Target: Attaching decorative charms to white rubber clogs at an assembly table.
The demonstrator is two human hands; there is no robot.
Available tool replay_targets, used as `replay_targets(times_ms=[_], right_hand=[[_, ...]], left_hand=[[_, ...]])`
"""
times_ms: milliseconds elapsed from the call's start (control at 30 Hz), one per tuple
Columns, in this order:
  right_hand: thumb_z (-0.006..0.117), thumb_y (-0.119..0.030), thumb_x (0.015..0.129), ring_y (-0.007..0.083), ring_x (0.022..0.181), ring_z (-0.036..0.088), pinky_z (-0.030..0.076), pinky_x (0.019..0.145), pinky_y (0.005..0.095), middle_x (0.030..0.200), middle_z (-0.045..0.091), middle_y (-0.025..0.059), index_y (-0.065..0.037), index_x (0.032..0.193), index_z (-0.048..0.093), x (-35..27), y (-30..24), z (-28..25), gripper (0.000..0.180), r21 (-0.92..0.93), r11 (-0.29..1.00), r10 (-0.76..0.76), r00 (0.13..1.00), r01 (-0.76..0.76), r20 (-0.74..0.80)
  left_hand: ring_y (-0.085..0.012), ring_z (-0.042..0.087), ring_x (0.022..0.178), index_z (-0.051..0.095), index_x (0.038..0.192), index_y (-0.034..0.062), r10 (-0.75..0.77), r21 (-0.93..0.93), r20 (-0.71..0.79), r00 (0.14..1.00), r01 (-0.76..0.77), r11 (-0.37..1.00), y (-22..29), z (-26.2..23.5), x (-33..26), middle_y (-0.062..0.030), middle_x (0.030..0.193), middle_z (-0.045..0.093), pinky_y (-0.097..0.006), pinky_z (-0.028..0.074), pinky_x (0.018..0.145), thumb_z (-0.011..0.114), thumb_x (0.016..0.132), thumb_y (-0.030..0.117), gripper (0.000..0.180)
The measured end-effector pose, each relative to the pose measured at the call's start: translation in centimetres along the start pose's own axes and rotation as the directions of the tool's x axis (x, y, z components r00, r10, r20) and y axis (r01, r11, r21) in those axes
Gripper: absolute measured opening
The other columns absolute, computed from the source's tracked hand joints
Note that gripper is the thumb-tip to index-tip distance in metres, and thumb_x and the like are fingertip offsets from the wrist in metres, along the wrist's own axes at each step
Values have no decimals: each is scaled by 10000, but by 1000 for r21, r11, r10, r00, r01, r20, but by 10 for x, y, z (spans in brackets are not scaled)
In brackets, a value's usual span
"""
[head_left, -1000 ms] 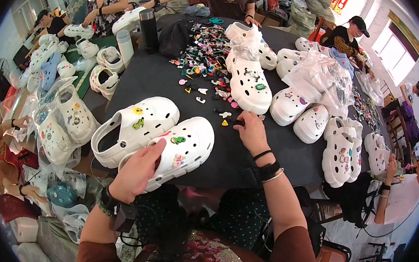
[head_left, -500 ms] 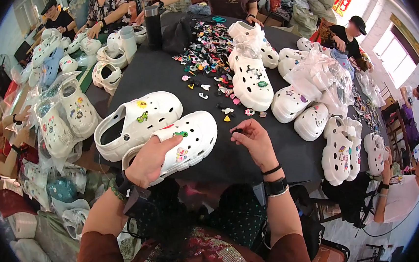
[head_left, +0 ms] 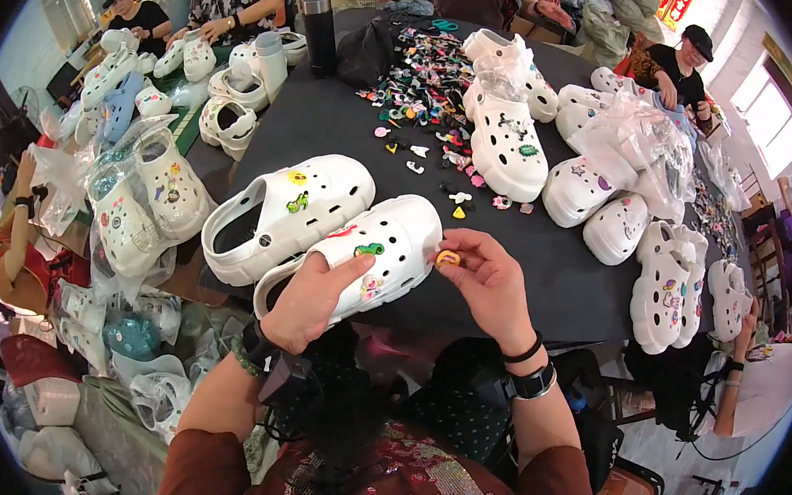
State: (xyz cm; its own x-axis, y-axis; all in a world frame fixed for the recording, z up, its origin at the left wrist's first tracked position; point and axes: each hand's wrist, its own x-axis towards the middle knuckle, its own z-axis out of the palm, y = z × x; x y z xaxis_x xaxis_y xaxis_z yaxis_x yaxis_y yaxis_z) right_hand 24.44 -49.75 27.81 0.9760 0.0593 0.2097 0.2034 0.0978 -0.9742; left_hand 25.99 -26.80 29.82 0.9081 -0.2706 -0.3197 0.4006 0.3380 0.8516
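Note:
My left hand (head_left: 310,298) is closed on a white foam clog (head_left: 409,227), thumb on its upper beside a green charm (head_left: 370,250). The clog's upper has round holes and several charms. Beside the toe, my right hand (head_left: 491,281) pinches a small yellow-orange shoe charm (head_left: 448,257) between thumb and fingertips. Whether that charm touches the clog I cannot tell. A matching white clog (head_left: 338,176) lies to the left on the black tabletop (head_left: 321,130), with a yellow and a green charm on it. The held clog's heel is partly hidden by my hand.
A heap of loose charms (head_left: 424,73) spreads across the table beyond the clogs. More white clogs (head_left: 512,159) stand to the right, some under clear plastic (head_left: 628,140). Bagged clogs (head_left: 173,183) sit at the left. A dark tumbler (head_left: 319,37) stands farther back. Several people work around.
My right hand has come nearer the held clog's toe, and the charm in its fingers now shows its yellow-orange face. The view has shifted, so the table scene sits farther right.

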Motion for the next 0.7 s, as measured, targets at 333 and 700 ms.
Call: replay_targets(times_ms=[333,700], right_hand=[[726,20,785,191,820,676,538,696,303,906,684,76,-48,968,712,2,-15,30,196,-360,906,-218,974,224,58],[730,-5,738,272,817,633,516,716,361,831,621,89,-32,882,678,12,-19,39,156,-657,710,-262,961,254,89]], left_hand=[[-190,646,1048,490,1314,-54,26,31,76,997,-28,999,-2,-3,1,-125,1209,627,-334,542,883,637,944,142,443],[-172,631,1054,490,1312,-58,16,58,85,996,-21,998,-4,-7,0,-120,1220,619,-311,526,893,634,949,164,450]])
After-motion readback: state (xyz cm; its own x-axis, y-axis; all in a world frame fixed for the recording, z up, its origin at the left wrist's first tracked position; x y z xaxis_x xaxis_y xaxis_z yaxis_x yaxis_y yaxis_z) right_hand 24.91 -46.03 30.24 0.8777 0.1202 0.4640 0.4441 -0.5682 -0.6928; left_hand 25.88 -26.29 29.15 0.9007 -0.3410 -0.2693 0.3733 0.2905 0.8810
